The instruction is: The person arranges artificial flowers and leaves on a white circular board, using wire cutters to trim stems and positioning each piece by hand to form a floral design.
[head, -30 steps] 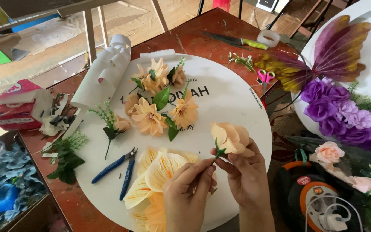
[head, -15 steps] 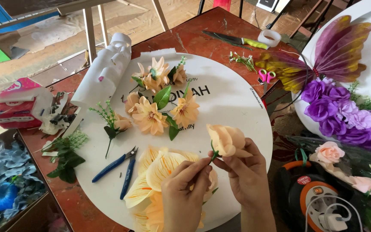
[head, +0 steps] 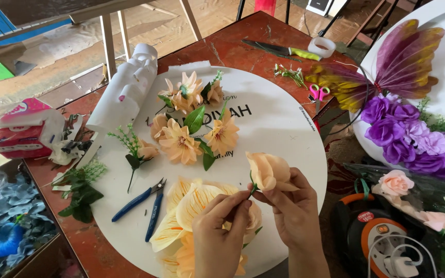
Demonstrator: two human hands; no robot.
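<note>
Fingers (head: 243, 202) of my left hand (head: 221, 231): pinched shut on the short green stem under the peach fabric rose (head: 268, 171), thumb and forefinger meeting just below the bloom. Fingers of my right hand (head: 295, 213): curled closed around the same stem from the other side, touching the base of the petals; the rose head stands above both sets of fingertips, tilted a little to the left.

Position: I hold the rose over the lower right part of the round white board (head: 284, 123), which lies on the red-brown bench (head: 233, 49).

Adjacent items on the board:
- large cream and orange petal flower (head: 189, 206), directly under my left wrist;
- blue-handled pliers (head: 142, 206), to its left;
- cluster of peach flowers with green leaves (head: 191, 126), near the board's middle;
- single small bud with a green sprig (head: 136, 152), left edge.

Off the board: pink scissors (head: 316, 95), green-handled knife (head: 284, 50), tape roll (head: 321, 46), purple flowers with a butterfly (head: 403, 67) to the right.
</note>
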